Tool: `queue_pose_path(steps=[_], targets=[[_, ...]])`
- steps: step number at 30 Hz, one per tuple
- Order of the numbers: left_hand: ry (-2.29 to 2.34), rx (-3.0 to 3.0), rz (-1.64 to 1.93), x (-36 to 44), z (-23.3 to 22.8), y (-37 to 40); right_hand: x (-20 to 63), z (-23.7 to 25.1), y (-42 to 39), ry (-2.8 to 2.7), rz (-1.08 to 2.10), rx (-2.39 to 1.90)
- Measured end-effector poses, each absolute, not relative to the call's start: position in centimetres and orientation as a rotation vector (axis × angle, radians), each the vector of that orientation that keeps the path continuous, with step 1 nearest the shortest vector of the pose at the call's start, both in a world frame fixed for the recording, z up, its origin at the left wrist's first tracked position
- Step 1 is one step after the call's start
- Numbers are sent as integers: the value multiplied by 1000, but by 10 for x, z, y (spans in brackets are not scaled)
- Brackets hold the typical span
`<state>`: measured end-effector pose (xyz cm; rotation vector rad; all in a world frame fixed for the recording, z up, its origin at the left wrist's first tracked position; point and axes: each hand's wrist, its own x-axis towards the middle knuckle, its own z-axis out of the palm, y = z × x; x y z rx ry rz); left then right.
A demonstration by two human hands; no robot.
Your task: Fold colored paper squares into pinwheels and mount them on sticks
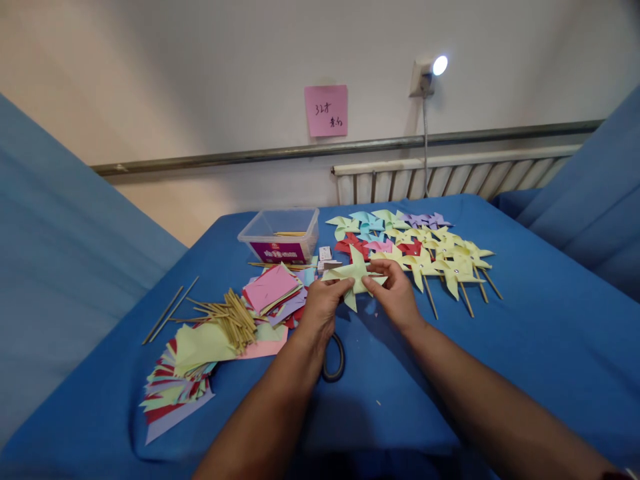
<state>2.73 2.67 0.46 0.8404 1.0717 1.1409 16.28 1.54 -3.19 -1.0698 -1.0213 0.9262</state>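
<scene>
Both hands meet at frame centre: left hand and right hand each pinch the pale green paper pinwheel above the blue table.

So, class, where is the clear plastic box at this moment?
In the head view, the clear plastic box sits at the table's far edge, left of centre, behind the paper squares and left of the finished pinwheels.

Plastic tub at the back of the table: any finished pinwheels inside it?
No. The clear plastic tub shows only a few thin wooden sticks inside; the finished pinwheels lie on the blue cloth to its right.
</scene>
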Motion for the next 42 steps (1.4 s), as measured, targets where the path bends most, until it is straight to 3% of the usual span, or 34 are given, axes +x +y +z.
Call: queue_pose_path(steps=[9, 35, 42], targets=[[1190, 1022, 923, 21, 1, 29, 163, -29, 20, -986, 1248, -909], [1284, 1201, 1057, 31, -2, 21, 156, -35, 13, -890, 1152, -909], [1173, 889, 1214, 15, 5, 34, 166, -33, 14, -865, 1026, -981]])
